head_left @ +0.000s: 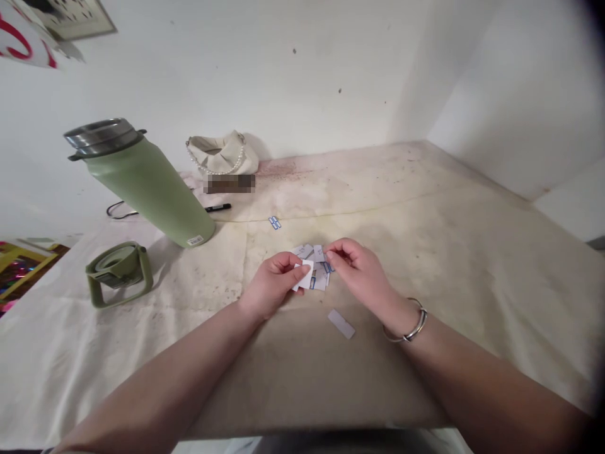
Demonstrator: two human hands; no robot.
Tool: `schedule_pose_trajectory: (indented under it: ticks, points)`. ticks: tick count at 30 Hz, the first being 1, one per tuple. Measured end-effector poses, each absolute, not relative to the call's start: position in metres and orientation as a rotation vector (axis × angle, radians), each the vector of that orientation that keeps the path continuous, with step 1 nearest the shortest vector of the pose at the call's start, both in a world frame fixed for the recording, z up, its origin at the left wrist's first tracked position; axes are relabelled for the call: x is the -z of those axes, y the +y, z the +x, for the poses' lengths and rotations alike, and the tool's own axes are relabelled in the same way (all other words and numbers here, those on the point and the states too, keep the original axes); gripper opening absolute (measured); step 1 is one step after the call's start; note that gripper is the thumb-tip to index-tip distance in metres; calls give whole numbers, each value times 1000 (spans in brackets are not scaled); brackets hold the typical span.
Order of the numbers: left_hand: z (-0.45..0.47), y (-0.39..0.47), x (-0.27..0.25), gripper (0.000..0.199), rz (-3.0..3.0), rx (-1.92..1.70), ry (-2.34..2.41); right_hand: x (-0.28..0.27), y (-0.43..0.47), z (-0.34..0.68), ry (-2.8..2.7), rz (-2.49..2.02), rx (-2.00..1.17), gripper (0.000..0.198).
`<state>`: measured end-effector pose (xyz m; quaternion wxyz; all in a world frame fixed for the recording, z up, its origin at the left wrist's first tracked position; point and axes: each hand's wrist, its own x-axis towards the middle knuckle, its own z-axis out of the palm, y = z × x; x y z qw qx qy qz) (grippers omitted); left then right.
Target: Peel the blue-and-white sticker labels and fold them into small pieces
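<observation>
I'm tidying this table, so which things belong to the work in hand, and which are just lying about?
In the work:
white paper slips in the left hand
pile of slips by the right hand
loose slip lying apart
probably the blue-bordered labels beyond

Lying about, it seems:
green bottle
green handled lid
cream handbag
black pen
pixelated item

one green bottle (154, 189); one lid (118, 271) on its near side; one bag (227, 151) and one pen (220, 207) to its right. farther right of the bottle: one blue-edged label (275, 222), one left hand (274, 284), one right hand (362, 271), one bracelet (407, 338), one lone slip (341, 323), and overlapping slips (320, 279), uncountable.
</observation>
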<state>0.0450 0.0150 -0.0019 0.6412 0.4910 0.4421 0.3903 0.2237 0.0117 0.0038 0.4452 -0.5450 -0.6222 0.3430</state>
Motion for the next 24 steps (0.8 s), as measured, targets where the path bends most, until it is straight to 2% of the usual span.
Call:
schedule_pose_trajectory:
  ticks: [7,10,12,18,24]
  points:
    - [47,12,1,24,1342,-964,1219,-2,23,233,-1383,-1442,-796,12]
    - [48,13,3,41,1411,-985,1220,-1,24,233,-1361,-1456,-800,11]
    - [48,15,6,46,1412,-1034,1206,-1,23,233,-1367,-1457,-798,11]
    - [42,22,15,11,1499,-1187,1336,0,23,232,-1406,-1448,-814,11]
    - [39,19,16,19,1605,-1266,1254,2,21,230,-1506,-1434,-821,12]
